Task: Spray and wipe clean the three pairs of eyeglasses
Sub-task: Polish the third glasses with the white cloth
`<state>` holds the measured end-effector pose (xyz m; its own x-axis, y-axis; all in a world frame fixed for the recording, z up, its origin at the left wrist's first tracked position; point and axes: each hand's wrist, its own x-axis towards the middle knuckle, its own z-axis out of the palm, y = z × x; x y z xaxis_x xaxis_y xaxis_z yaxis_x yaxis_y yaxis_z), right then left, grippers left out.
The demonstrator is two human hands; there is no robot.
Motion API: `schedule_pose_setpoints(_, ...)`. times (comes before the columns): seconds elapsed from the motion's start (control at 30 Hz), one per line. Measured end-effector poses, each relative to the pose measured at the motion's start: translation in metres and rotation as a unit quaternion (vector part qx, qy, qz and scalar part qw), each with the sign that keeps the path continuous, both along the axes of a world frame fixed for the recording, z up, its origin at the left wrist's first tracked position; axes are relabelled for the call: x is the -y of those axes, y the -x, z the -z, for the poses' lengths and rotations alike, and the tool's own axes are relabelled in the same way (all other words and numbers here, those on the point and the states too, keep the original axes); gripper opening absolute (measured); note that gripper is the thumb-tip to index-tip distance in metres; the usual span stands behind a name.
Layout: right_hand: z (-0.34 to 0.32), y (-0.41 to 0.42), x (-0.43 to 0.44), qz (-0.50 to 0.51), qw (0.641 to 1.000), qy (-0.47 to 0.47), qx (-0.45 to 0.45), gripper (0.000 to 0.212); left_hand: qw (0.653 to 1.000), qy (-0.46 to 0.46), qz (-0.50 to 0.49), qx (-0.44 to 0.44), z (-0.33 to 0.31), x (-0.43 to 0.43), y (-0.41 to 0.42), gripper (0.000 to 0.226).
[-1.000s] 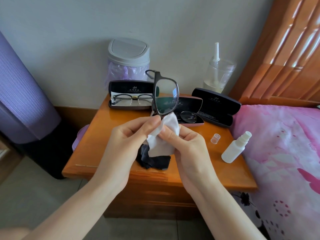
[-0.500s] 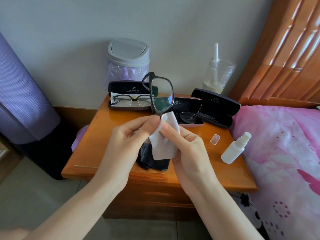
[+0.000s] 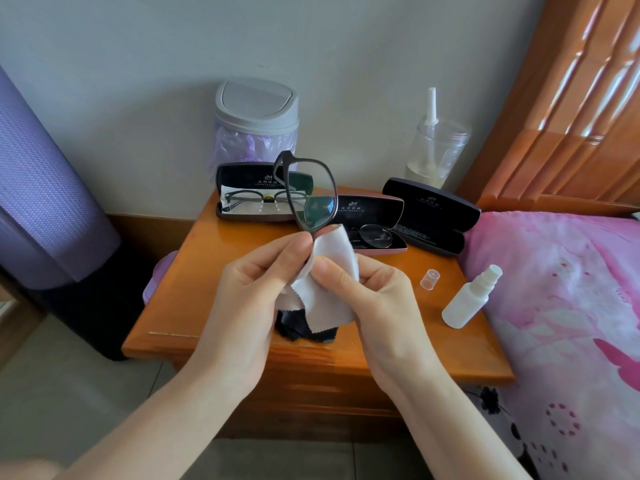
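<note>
Dark-framed glasses (image 3: 313,192) stand on end above the wooden nightstand (image 3: 214,271), one lens up, the lower part hidden in a white cloth (image 3: 329,289). My left hand (image 3: 252,306) pinches the frame's lower rim. My right hand (image 3: 374,306) pinches the white cloth against the hidden lower part. A second pair (image 3: 256,199) lies in an open case at the back left. A thin round pair (image 3: 372,235) lies in the pink-edged middle case. The white spray bottle (image 3: 467,299) lies uncapped at the right, its clear cap (image 3: 429,279) beside it.
A third open black case (image 3: 433,216) sits at the back right. Dark cloths (image 3: 301,329) lie under my hands. A grey lidded bin (image 3: 256,119) and a clear jar (image 3: 436,150) stand against the wall. A pink bed (image 3: 568,306) borders the right side.
The raised lens has swung leftward and tilted, and the white cloth has shifted with my fingers around the lower part of the frame.
</note>
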<state>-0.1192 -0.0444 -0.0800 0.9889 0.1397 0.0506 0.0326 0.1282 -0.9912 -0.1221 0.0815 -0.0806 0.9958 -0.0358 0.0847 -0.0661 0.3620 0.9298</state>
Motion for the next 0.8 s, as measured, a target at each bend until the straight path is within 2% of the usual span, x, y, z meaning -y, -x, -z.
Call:
schedule_pose_setpoints(0.43,-0.004,0.001,0.005,-0.075,0.995,0.071,-0.002,0.022,0.998,0.066,-0.008,0.009,-0.005,-0.011,-0.01,0.027)
schedule_pose_setpoints(0.6,-0.002,0.003,0.003,-0.055,0.997,0.053,-0.002,0.028,0.999,0.018,-0.037,0.01,-0.004,-0.006,-0.006,0.026)
schedule_pose_setpoints(0.8,0.002,0.001,-0.002,-0.006,1.0,-0.004,-0.012,0.019,0.999,-0.028,-0.038,0.019,0.002,0.004,0.001,0.025)
